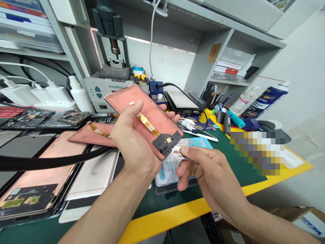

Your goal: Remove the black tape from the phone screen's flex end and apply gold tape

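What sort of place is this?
Probably a phone repair workshop: the left hand holds a flat pink phone panel with gold ribbon cable; dark opened phone electronics lie near a grey box with green buttons.

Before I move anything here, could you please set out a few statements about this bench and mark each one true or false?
1. The left hand holds a pink-backed panel. True.
2. The right hand holds a screwdriver. False: it pinches a small white card between thumb and fingers.
3. A gold ribbon cable shows on the back of the held panel. True.
4. The desk mat is red. False: it is green, with a yellow border.
5. A second pink panel shows in the picture to the left of the held one. True.
6. The blue can is at the picture's left edge. False: it is on the right side.
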`<state>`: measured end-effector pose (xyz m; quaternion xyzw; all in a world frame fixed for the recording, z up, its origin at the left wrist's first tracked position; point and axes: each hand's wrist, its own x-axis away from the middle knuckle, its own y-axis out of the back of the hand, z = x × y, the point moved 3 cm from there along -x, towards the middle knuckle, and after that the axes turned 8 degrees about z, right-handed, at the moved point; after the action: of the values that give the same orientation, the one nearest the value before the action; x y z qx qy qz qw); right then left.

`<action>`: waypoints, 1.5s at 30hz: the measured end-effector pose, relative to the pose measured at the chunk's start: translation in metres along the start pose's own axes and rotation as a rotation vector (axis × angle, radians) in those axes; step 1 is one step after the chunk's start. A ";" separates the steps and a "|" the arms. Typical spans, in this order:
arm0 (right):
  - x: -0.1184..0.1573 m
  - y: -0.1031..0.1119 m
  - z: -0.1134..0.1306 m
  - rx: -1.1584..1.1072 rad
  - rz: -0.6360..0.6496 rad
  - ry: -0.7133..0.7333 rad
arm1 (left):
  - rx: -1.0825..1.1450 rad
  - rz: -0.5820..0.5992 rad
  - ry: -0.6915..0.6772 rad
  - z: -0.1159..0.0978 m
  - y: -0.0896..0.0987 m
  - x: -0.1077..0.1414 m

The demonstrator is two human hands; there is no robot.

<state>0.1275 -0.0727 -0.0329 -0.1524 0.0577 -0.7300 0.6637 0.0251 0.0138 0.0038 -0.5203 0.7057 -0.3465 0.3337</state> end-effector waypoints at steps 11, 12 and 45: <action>0.001 0.000 0.001 0.013 -0.011 0.007 | 0.011 0.004 0.020 -0.001 0.002 0.000; 0.001 0.000 0.000 0.012 -0.013 0.006 | 0.014 0.000 0.019 -0.001 0.002 0.000; 0.000 0.000 0.001 0.013 -0.049 0.012 | 0.027 0.061 0.012 0.001 0.000 0.002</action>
<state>0.1279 -0.0726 -0.0315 -0.1450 0.0529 -0.7472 0.6464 0.0255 0.0122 0.0034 -0.4921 0.7184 -0.3487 0.3468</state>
